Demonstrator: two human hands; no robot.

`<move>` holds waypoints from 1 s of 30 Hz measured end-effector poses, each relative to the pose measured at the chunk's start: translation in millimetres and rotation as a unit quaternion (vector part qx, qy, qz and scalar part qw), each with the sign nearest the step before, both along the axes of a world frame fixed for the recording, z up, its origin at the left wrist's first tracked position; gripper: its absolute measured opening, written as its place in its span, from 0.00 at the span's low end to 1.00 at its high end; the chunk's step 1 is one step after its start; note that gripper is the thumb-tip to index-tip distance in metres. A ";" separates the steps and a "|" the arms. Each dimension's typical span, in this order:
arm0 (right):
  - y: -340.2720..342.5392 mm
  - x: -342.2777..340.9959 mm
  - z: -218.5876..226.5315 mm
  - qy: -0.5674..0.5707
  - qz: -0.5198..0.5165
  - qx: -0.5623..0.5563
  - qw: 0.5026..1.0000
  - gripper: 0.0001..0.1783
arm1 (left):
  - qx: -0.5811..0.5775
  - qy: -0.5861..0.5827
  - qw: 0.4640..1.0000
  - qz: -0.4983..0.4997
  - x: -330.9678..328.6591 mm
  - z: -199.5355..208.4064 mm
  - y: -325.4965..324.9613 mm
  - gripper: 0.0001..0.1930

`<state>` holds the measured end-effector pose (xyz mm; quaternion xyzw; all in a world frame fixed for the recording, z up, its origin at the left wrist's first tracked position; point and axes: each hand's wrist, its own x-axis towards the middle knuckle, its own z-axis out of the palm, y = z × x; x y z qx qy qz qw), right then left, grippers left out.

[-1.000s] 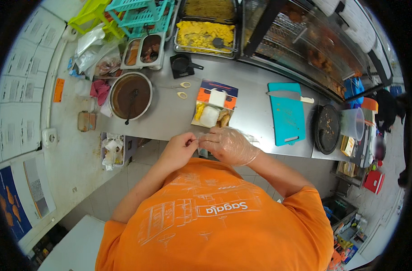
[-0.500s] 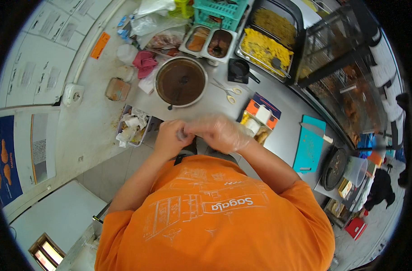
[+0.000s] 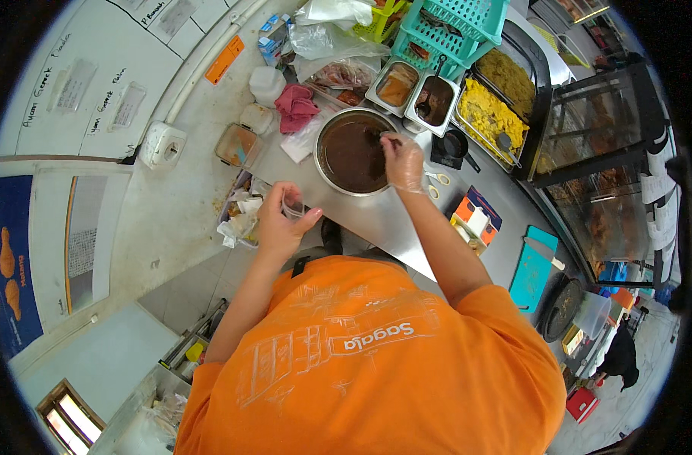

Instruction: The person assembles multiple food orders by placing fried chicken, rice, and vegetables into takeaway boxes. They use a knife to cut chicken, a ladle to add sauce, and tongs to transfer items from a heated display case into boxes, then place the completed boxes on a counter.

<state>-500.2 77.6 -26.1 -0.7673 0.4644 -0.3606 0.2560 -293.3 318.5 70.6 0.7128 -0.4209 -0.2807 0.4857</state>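
My left hand holds a small clear plastic cup between thumb and fingers, in front of the table edge. The cup's mouth faces up toward me. Over the right side of a round steel bowl is my right hand, in a clear plastic glove. Its fingers are pinched together around something mostly hidden, with a small greyish end showing at the fingertips. Dark brown sauce fills much of the bowl, and a darker patch shows below the right hand.
Behind the bowl stand two steel pans and teal baskets. To the right are a yellow food tray, scissors, an open food box and a teal cutting board with a knife. A waste bin sits left of my left hand.
My hands, earlier together in front of my body, have parted. The gloved right hand has moved forward over the sauce bowl; the left has turned, showing the clear cup.
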 end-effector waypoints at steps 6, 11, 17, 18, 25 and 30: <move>27.5 -4.4 -20.7 -0.069 0.025 0.139 0.988 0.12 | -0.071 -0.063 0.995 -0.027 23.8 -4.3 -27.7 0.34; 66.8 3.8 -37.8 -0.153 -0.051 0.356 0.920 0.15 | -0.098 -0.080 0.991 -0.040 41.6 7.3 -45.4 0.37; 60.2 -8.2 -27.7 -0.323 -0.176 0.528 0.765 0.15 | -0.132 -0.064 0.987 -0.070 50.0 9.1 -70.3 0.41; 59.1 -11.8 -26.4 -0.340 -0.184 0.544 0.745 0.14 | -0.141 -0.073 0.985 -0.070 50.1 9.3 -74.4 0.42; 61.4 -33.7 -3.7 -0.470 -0.217 0.573 0.636 0.14 | -0.188 -0.141 0.963 -0.129 43.0 19.2 -99.5 0.44; 48.8 -42.0 71.3 -0.532 -0.192 0.496 0.658 0.14 | -0.198 -0.150 0.957 -0.152 30.6 13.9 -119.8 0.44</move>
